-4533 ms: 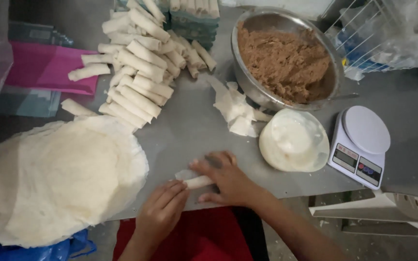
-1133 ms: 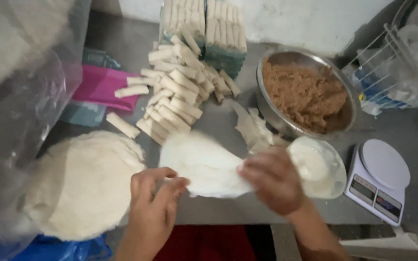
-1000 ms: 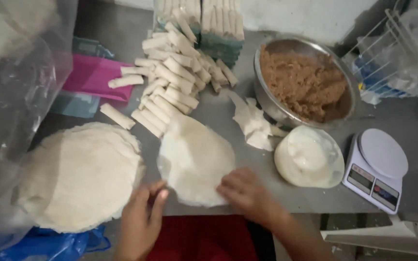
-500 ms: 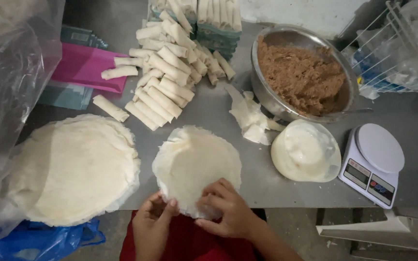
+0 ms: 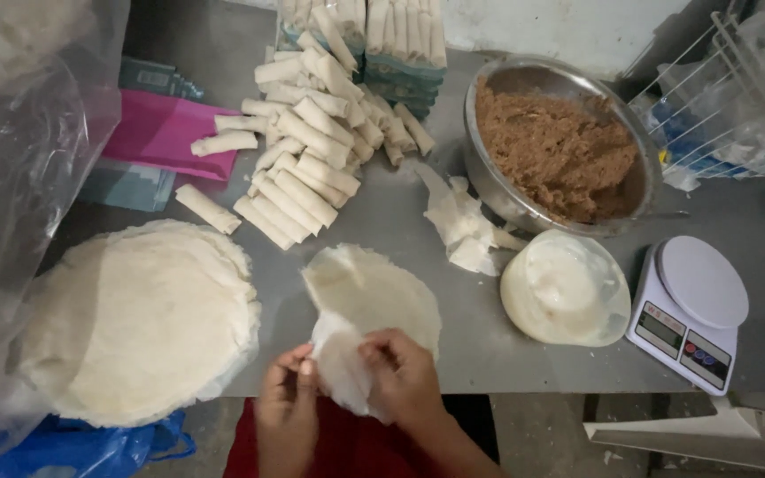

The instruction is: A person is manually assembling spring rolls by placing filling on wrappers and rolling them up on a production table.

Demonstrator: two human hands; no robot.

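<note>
A thin round white wrapper [image 5: 374, 296] lies on the grey metal table near its front edge. Its near edge is lifted and folded. My left hand [image 5: 287, 407] pinches that lifted flap from the left, and my right hand [image 5: 405, 376] grips it from the right. To the left sits a thick stack of the same round wrappers [image 5: 139, 319]. Behind, a pile of finished white rolls [image 5: 312, 164] lies on the table. A steel bowl of brown minced filling [image 5: 560, 146] stands at the back right.
A white bowl of pale paste [image 5: 564, 288] sits right of the wrapper, beside a small white kitchen scale [image 5: 691, 310]. Torn wrapper scraps [image 5: 462, 226] lie near the steel bowl. A pink tray [image 5: 166, 133] and clear plastic bag [image 5: 19, 133] are at left; a wire rack [image 5: 728, 97] at right.
A finished roll was under my hands earlier. Since then a fresh wrapper was drawn from the stack and laid flat, and both hands now lift and fold its near edge.
</note>
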